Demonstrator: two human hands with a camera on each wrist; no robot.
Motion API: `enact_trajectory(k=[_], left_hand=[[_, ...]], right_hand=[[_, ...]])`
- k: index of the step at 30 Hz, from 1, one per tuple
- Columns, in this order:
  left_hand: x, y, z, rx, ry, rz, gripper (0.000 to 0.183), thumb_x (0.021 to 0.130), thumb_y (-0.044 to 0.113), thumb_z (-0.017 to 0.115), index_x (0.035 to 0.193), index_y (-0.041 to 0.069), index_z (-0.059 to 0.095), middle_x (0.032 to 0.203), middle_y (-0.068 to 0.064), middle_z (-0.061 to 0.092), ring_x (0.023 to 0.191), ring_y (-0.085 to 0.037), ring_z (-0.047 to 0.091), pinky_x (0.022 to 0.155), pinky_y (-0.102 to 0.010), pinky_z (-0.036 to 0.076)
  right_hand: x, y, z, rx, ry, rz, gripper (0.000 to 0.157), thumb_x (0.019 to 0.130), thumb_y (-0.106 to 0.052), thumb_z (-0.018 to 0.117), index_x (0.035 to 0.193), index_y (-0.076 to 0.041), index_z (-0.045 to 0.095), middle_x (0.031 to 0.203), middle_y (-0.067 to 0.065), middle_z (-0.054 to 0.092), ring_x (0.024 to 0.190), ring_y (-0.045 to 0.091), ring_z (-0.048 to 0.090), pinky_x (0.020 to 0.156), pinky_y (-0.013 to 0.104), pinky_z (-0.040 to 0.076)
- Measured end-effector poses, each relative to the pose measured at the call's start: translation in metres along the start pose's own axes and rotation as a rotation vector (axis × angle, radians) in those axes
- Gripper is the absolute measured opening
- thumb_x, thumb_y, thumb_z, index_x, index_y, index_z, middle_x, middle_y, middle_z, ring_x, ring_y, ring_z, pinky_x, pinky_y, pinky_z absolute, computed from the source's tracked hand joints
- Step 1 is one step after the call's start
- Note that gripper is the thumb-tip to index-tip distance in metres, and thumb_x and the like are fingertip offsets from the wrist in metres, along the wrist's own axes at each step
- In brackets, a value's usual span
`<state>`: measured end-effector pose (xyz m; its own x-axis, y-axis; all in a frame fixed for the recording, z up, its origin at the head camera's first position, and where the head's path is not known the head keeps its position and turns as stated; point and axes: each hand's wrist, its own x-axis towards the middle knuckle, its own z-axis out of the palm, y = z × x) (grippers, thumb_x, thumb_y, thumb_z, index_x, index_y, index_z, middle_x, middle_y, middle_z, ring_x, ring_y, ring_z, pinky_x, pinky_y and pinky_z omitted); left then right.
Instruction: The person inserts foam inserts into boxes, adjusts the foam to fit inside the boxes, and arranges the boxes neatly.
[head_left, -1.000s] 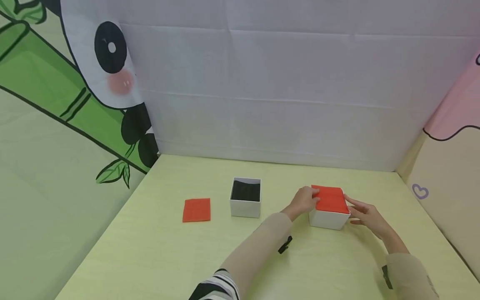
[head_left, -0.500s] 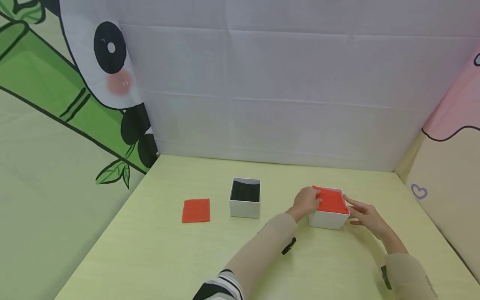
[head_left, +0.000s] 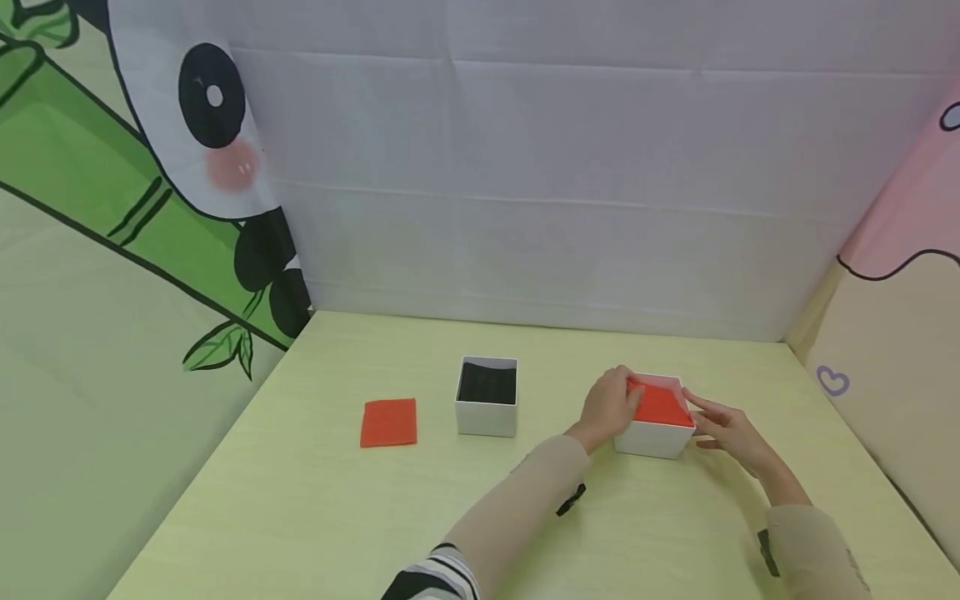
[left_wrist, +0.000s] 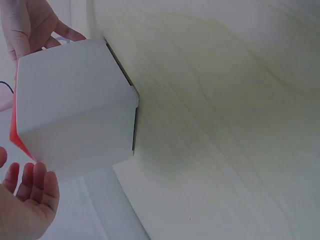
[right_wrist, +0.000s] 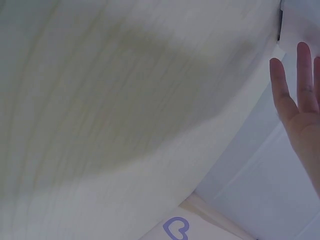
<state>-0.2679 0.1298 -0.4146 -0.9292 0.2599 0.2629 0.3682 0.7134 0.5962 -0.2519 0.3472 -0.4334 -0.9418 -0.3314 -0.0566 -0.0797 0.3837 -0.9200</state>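
Note:
A white box [head_left: 654, 440] stands at the right of the table, with a red cloth [head_left: 660, 407] in its top. The cloth lies below the far rim, where a strip of inner wall shows. My left hand [head_left: 609, 406] is at the box's left edge, its thumb by the cloth. In the left wrist view, the left hand's bent fingers [left_wrist: 37, 185] are close to the box's lower corner; whether they pinch the cloth is hidden. My right hand [head_left: 731, 433] lies along the box's right side, thumb side near the rim. Its fingers [right_wrist: 304, 75] look straight in the right wrist view.
A second white box [head_left: 486, 418] with black cloth [head_left: 487, 383] inside stands at mid-table. Left of it, another red cloth [head_left: 388, 422] lies flat on the table [head_left: 300, 517]. A white printed curtain [head_left: 525, 183] hangs behind.
The red cloth, which covered the whole box top, has dropped away from the far rim, baring the inner wall. My left hand has shifted slightly toward the rim. The right hand has hardly moved.

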Motion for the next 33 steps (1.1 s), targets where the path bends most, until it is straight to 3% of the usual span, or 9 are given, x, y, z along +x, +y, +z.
enact_trajectory(k=[2,5,7,9,16,23,33], left_hand=[[-0.004,-0.003,-0.005,0.086,0.059,0.096,0.016,0.090,0.026,0.054,0.091,0.011,0.062,0.082,0.004,0.053,0.073,-0.006,0.047,0.062,-0.013,0.037],[-0.009,-0.006,-0.010,0.304,0.113,0.243,0.025,0.089,0.036,0.052,0.080,0.018,0.068,0.090,0.003,0.056,0.085,-0.008,0.048,0.067,-0.017,0.038],[-0.011,-0.006,-0.012,0.409,0.112,0.309,0.030,0.088,0.042,0.051,0.074,0.023,0.069,0.099,0.002,0.057,0.096,-0.011,0.046,0.072,-0.021,0.038],[-0.013,-0.007,-0.011,0.448,0.096,0.335,0.034,0.088,0.045,0.049,0.069,0.025,0.069,0.106,0.000,0.056,0.104,-0.013,0.042,0.076,-0.025,0.038],[-0.015,-0.008,-0.005,0.455,0.091,0.311,0.037,0.087,0.048,0.048,0.065,0.025,0.066,0.113,-0.001,0.053,0.111,-0.014,0.039,0.079,-0.028,0.037],[-0.010,-0.008,0.001,0.470,0.048,0.266,0.038,0.087,0.050,0.047,0.068,0.025,0.068,0.117,-0.001,0.050,0.110,-0.014,0.038,0.080,-0.028,0.036],[0.003,-0.004,0.013,0.556,-0.047,0.192,0.041,0.084,0.057,0.045,0.076,0.025,0.070,0.123,0.001,0.044,0.111,-0.013,0.034,0.083,-0.029,0.035]], right_hand=[[0.000,0.000,0.000,-0.001,-0.004,0.000,0.054,0.093,-0.021,0.049,0.134,0.003,0.024,0.125,0.036,0.038,0.082,0.008,0.059,0.075,0.042,0.048],[0.000,-0.001,-0.002,-0.005,-0.003,-0.003,0.054,0.093,-0.021,0.048,0.135,0.003,0.024,0.124,0.036,0.038,0.082,0.008,0.060,0.074,0.042,0.048],[0.000,-0.001,-0.002,-0.007,0.002,-0.007,0.053,0.094,-0.021,0.048,0.135,0.003,0.024,0.124,0.037,0.038,0.082,0.009,0.060,0.074,0.041,0.048],[0.000,0.000,-0.003,-0.006,0.004,-0.012,0.053,0.094,-0.020,0.047,0.135,0.004,0.024,0.124,0.037,0.038,0.082,0.010,0.060,0.074,0.040,0.048],[0.000,0.003,-0.001,0.009,-0.003,0.002,0.053,0.093,-0.021,0.048,0.135,0.002,0.024,0.124,0.035,0.040,0.082,0.011,0.060,0.074,0.040,0.048],[0.006,0.003,-0.006,-0.021,0.010,0.006,0.054,0.093,-0.023,0.049,0.135,0.001,0.027,0.119,0.025,0.050,0.081,0.010,0.060,0.073,0.037,0.049],[0.017,0.003,-0.017,-0.034,-0.007,0.011,0.055,0.093,-0.024,0.048,0.135,0.001,0.024,0.124,0.034,0.041,0.082,0.011,0.060,0.074,0.039,0.048]])
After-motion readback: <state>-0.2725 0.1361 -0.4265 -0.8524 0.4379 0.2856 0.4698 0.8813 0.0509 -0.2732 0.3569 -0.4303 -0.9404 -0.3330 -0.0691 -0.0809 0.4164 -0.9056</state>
